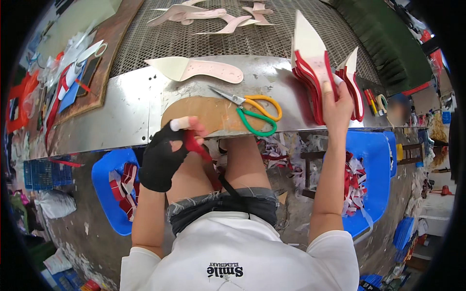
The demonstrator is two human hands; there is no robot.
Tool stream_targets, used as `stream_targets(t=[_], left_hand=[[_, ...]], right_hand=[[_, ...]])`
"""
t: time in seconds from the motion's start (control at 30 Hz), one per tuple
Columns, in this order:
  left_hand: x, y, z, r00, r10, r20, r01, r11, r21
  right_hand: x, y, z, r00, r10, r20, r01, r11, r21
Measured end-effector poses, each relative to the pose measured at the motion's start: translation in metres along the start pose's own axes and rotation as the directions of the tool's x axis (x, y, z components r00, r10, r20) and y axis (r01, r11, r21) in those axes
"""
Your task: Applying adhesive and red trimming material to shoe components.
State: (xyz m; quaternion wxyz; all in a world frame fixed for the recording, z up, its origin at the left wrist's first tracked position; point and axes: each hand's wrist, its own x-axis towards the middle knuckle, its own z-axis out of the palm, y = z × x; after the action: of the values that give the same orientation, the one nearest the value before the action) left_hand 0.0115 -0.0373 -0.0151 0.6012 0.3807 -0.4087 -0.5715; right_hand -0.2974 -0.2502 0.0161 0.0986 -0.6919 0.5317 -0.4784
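While my gloved left hand [167, 150] pinches a red strip [196, 145] mid-frame, my right hand [337, 104] grips the stack of red-edged insoles [310, 72] at upper right. Scissors [252, 111] lie between them.

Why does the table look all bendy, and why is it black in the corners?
In the head view, the fisheye lens curves the metal table edge and darkens the rim; a patch at the right is blurred; the scissors and both hands, left hand and right hand, look sharp.

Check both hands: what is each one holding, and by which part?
The left hand, in a black fingerless glove, pinches a red strip by its upper end. The right hand grips the stack of red-edged insoles at its near, lower end.
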Motion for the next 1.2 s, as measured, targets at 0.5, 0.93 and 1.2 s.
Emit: stream_targets(t=[0.5,0.93,1.2], left_hand=[[-0.017,-0.001,-0.003,0.899,-0.056,-0.435,0.122,0.984,0.126],[-0.014,0.005,0.016,0.923,-0.220,-0.317,0.265,0.958,0.106],[-0.011,0.008,0.010,0.935,-0.340,0.096,0.347,0.935,-0.067]], right_hand=[[-0.032,-0.054,0.146,0.827,-0.505,0.246,0.471,0.862,0.186],[-0.101,-0.093,0.137,0.727,-0.471,0.500,0.307,0.874,0.377],[-0.071,-0.076,0.111,0.672,-0.174,0.720,-0.271,0.847,0.457]])
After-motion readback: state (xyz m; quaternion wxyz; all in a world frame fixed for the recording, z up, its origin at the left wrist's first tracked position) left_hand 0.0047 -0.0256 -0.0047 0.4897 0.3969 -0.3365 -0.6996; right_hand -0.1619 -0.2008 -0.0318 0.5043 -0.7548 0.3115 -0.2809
